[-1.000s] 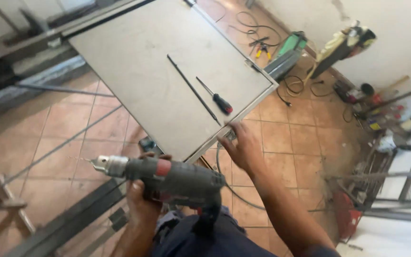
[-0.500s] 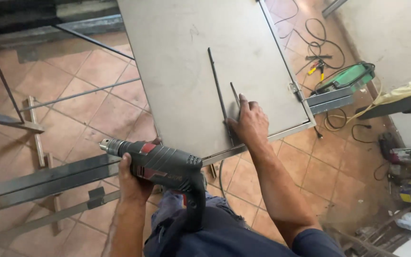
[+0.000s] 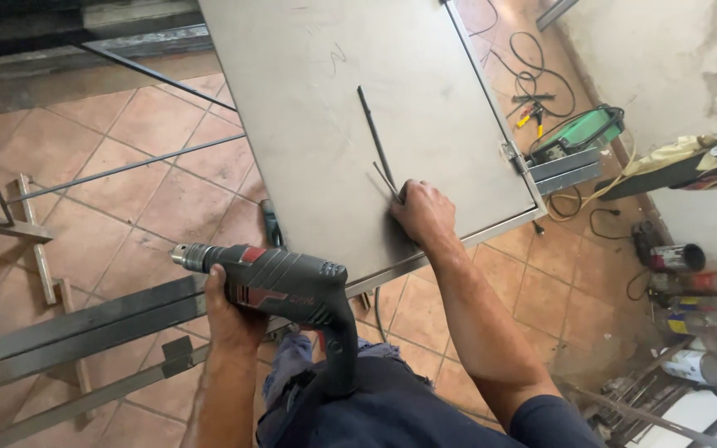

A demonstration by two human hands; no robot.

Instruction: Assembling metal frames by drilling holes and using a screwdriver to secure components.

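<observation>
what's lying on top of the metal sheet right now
On the metal sheet lies a thin dark rod. The right hand rests near its lower end, over a slim tool whose handle it covers. Nothing else shows on it.

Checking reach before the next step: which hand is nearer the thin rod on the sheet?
Right. The right hand touches the rod at its near end; the left hand holds the drill, off the sheet.

Grey-red drill (image 3: 280, 286) level; thin rod (image 3: 375, 141) flat on sheet.

Bright even daylight, soft shadows, sharp
</observation>
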